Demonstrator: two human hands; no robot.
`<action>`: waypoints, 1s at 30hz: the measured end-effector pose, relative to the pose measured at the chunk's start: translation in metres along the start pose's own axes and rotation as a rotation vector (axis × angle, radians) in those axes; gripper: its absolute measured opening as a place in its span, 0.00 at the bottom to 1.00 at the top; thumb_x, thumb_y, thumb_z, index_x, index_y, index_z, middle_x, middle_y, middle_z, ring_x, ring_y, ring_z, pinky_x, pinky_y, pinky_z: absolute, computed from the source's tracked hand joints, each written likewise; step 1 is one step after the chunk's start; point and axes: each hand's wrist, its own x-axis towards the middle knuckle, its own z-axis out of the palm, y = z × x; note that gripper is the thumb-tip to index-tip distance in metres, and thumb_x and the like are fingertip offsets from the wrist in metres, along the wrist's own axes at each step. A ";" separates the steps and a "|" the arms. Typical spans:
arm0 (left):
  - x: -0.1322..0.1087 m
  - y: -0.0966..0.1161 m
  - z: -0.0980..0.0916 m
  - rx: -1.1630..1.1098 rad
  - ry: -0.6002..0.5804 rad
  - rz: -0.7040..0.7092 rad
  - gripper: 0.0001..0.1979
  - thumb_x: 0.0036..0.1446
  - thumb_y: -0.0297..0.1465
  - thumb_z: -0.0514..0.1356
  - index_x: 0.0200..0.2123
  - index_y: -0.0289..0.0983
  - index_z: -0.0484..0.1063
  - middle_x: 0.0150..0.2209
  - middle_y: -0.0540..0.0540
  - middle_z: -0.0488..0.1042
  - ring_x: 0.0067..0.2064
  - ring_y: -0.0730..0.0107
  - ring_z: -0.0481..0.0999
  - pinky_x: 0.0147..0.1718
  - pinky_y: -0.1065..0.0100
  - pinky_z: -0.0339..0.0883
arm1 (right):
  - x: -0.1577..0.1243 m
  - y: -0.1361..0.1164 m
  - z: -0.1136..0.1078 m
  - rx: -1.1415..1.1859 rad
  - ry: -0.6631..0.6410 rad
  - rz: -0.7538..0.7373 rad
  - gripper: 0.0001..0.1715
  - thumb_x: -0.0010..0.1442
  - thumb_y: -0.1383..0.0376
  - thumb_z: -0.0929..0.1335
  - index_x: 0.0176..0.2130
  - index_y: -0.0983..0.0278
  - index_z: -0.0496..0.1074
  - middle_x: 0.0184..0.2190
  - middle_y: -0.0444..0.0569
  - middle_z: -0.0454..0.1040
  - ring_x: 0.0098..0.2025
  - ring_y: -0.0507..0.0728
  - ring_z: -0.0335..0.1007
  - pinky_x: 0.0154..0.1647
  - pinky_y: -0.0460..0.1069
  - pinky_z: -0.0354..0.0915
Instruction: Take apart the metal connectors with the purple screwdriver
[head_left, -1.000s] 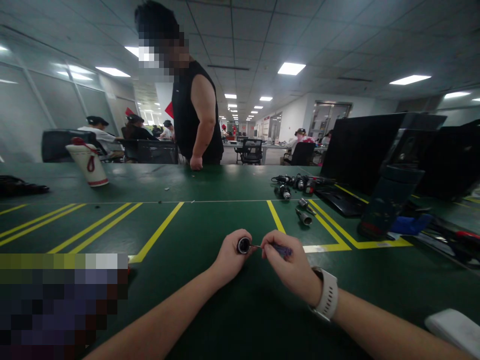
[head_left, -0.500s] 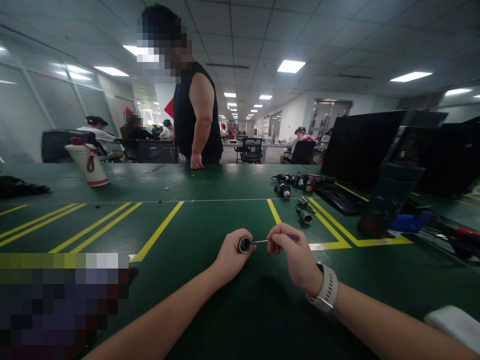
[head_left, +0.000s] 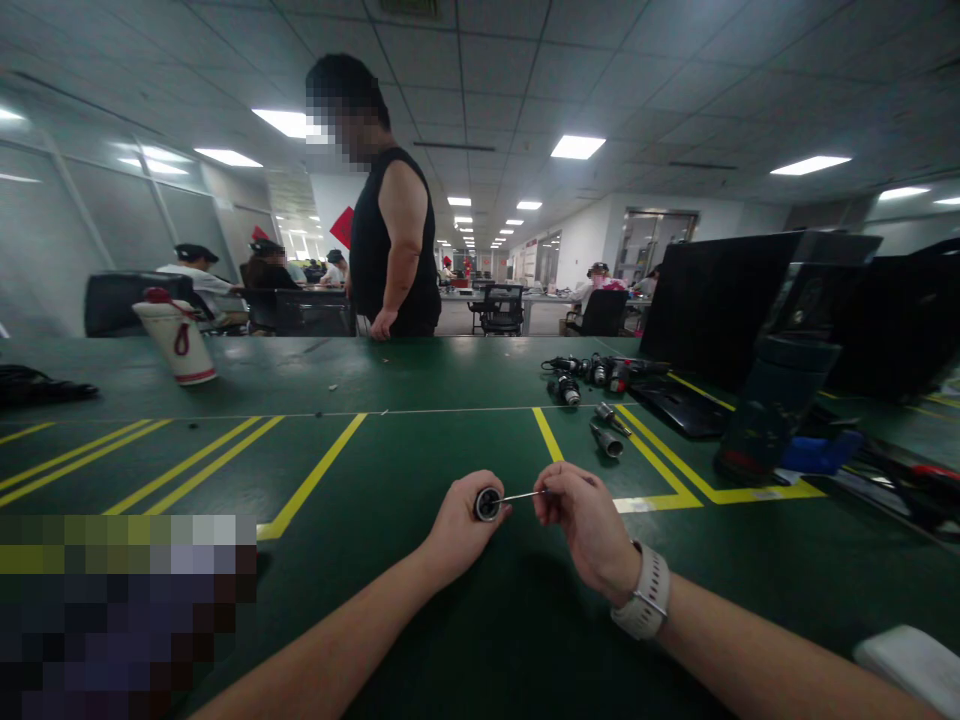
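My left hand [head_left: 459,522] is closed around a short dark cylindrical part [head_left: 488,504] with a bright metal rim, its round open end facing me. My right hand [head_left: 589,525], with a pale watch strap on the wrist, pinches a screwdriver [head_left: 523,496]. Its thin metal shaft points left, and the tip meets the open end of the cylindrical part. The screwdriver's handle is mostly hidden by my fingers. Beyond my right hand, a metal cone-shaped shell [head_left: 607,441] and a smaller metal piece [head_left: 613,418] lie on the green table [head_left: 420,440].
Several dark parts with cables [head_left: 568,390] lie farther back. At right stand a dark bottle [head_left: 780,410] and a monitor [head_left: 712,300], near a blue object [head_left: 821,453]. A white cup [head_left: 178,342] stands at left. A person [head_left: 394,240] stands across the table.
The screwdriver tip has shifted from beside the cylindrical part to its open end. My right hand has turned, hiding more of the handle. The standing person's arm has shifted slightly.
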 end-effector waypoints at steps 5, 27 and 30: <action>0.000 0.001 0.000 0.012 -0.004 0.003 0.05 0.44 0.24 0.59 0.21 0.37 0.65 0.23 0.53 0.65 0.27 0.72 0.64 0.25 0.71 0.58 | -0.004 -0.001 0.000 -0.236 -0.080 -0.186 0.07 0.48 0.70 0.63 0.21 0.65 0.68 0.16 0.42 0.65 0.21 0.51 0.60 0.23 0.46 0.56; 0.000 0.001 0.000 -0.044 -0.066 0.002 0.06 0.46 0.27 0.60 0.22 0.37 0.65 0.24 0.52 0.65 0.28 0.71 0.65 0.27 0.71 0.60 | -0.004 -0.003 0.002 -0.161 -0.038 -0.146 0.07 0.45 0.69 0.63 0.19 0.64 0.67 0.13 0.41 0.63 0.19 0.50 0.57 0.21 0.46 0.54; 0.001 -0.001 -0.001 -0.075 -0.070 -0.001 0.04 0.47 0.27 0.60 0.23 0.37 0.66 0.25 0.51 0.67 0.28 0.71 0.65 0.27 0.71 0.61 | -0.003 0.000 0.001 -0.075 -0.022 -0.116 0.07 0.45 0.69 0.63 0.19 0.64 0.67 0.13 0.41 0.63 0.18 0.50 0.57 0.21 0.46 0.53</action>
